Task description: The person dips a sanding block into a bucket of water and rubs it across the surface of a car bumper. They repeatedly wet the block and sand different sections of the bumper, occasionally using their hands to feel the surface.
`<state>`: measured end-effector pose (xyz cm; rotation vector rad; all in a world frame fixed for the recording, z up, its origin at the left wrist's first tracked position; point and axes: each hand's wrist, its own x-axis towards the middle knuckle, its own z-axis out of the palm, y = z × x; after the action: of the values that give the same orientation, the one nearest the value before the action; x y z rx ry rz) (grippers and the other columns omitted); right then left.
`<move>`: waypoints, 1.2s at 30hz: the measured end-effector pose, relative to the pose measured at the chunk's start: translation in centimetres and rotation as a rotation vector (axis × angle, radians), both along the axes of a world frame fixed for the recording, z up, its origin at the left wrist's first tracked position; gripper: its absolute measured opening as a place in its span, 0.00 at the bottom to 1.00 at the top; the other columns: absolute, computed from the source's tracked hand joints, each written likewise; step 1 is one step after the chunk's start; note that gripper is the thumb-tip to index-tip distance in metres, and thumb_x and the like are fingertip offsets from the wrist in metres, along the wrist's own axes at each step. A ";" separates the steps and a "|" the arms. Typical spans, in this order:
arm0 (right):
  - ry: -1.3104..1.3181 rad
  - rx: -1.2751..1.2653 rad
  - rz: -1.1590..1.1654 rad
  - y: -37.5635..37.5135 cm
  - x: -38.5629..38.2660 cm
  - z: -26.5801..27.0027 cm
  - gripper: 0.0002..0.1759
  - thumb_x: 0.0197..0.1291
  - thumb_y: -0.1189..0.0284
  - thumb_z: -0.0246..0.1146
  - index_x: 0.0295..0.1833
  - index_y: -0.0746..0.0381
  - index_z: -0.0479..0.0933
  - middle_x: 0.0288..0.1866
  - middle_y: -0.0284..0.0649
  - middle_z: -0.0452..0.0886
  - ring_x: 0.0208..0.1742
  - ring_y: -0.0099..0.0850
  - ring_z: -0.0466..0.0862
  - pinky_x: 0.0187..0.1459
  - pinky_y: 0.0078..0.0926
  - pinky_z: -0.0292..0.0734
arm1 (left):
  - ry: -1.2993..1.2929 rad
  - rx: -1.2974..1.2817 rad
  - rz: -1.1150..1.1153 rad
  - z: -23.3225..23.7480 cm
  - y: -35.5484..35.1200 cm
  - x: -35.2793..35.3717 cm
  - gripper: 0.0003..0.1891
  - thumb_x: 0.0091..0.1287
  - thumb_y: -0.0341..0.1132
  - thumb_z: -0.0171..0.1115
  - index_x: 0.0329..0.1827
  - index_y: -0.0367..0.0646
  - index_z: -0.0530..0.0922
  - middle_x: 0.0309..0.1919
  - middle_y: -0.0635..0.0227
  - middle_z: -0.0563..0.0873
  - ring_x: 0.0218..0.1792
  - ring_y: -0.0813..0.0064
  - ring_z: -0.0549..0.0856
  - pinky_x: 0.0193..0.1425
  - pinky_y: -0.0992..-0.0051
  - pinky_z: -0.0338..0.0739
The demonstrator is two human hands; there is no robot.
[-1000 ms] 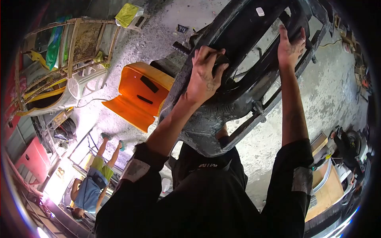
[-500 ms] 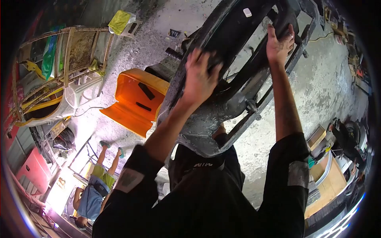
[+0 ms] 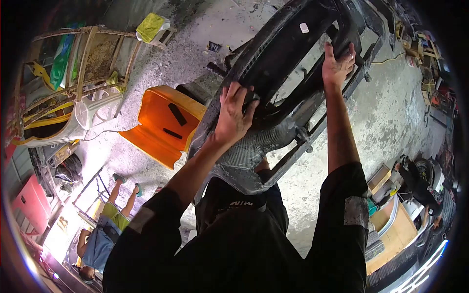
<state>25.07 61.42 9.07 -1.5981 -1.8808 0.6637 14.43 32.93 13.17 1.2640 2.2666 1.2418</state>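
Note:
A large black car bumper [image 3: 273,58], scuffed and dusty grey, lies tilted across in front of me, its near end by my lap. My left hand [image 3: 233,115] is closed on a small dark pad [image 3: 250,95], mostly hidden by the fingers, and rests against the bumper's left edge. Farther up on the other side, my right hand [image 3: 337,68] grips a bar of the bumper, with thumb and fingers around it. A small white block [image 3: 304,28] sits on the bumper's inner face, apart from both hands.
An orange plastic panel [image 3: 159,122] with two dark strips on it lies to the left. Beyond are a white plastic chair [image 3: 97,110], a rusty frame [image 3: 80,63] and a person in blue [image 3: 100,244]. Another person [image 3: 420,180] is at right, near a wooden board [image 3: 398,239].
My left hand, blurred before, has slid down and left along the bumper and is now sharp. The right hand keeps its grip. The whole view has shifted slightly.

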 end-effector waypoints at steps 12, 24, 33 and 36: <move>-0.055 0.082 0.025 0.8 0.4 -1.2 0.55 0.57 0.38 0.68 0.83 0.53 0.58 0.84 0.54 0.56 0.84 0.54 0.56 0.80 0.56 0.55 | -0.025 -0.015 -0.015 -0.4 0.0 -0.2 0.17 0.64 0.32 0.71 0.54 0.36 0.80 0.48 0.52 0.78 0.52 0.46 0.79 0.60 0.50 0.72; -0.035 0.092 0.036 0.9 0.3 -1.3 0.55 0.57 0.38 0.69 0.84 0.52 0.58 0.85 0.52 0.55 0.84 0.57 0.56 0.79 0.59 0.54 | 0.098 0.102 -0.035 -1.6 5.1 -1.3 0.13 0.64 0.30 0.70 0.50 0.36 0.81 0.47 0.53 0.78 0.51 0.46 0.78 0.58 0.52 0.72; -0.008 0.076 0.040 0.4 0.6 -0.6 0.54 0.58 0.42 0.70 0.83 0.54 0.58 0.84 0.54 0.57 0.84 0.57 0.56 0.81 0.53 0.54 | 0.186 0.091 -0.066 -2.2 18.1 -3.8 0.13 0.67 0.36 0.67 0.47 0.37 0.78 0.53 0.51 0.78 0.52 0.40 0.77 0.56 0.46 0.73; -0.011 0.047 0.046 0.9 0.3 -0.5 0.54 0.58 0.42 0.70 0.83 0.55 0.58 0.84 0.53 0.56 0.84 0.56 0.55 0.80 0.54 0.54 | 0.167 0.129 -0.046 -3.4 12.4 -2.7 0.15 0.65 0.34 0.70 0.51 0.37 0.79 0.51 0.53 0.77 0.52 0.44 0.77 0.56 0.50 0.73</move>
<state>25.33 62.33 8.60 -1.5358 -1.9315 0.6264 11.74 45.32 9.80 1.5087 2.2867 1.3304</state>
